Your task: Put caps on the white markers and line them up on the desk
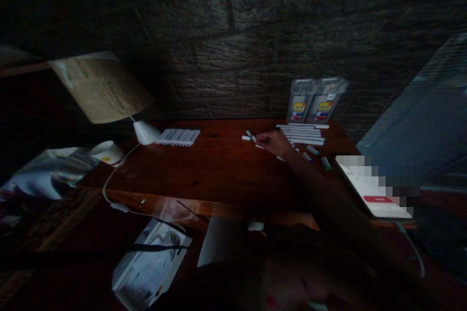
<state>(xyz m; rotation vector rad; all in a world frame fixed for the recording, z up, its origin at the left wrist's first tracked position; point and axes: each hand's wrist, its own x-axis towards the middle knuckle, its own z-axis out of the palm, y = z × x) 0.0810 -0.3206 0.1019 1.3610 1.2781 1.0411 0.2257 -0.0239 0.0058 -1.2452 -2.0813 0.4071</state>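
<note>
I'm holding my right hand half-curled, fingertips at a small white cap; whether I'm grasping it, I can't tell.

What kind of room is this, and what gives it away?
Probably a dim room in a home, with a desk set up for drawing: white markers lined up on a wooden desk, a lamp with a printed shade beside them, and a textured block-pattern wall behind.

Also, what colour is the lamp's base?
The base is white, best seen in the head view.
</note>
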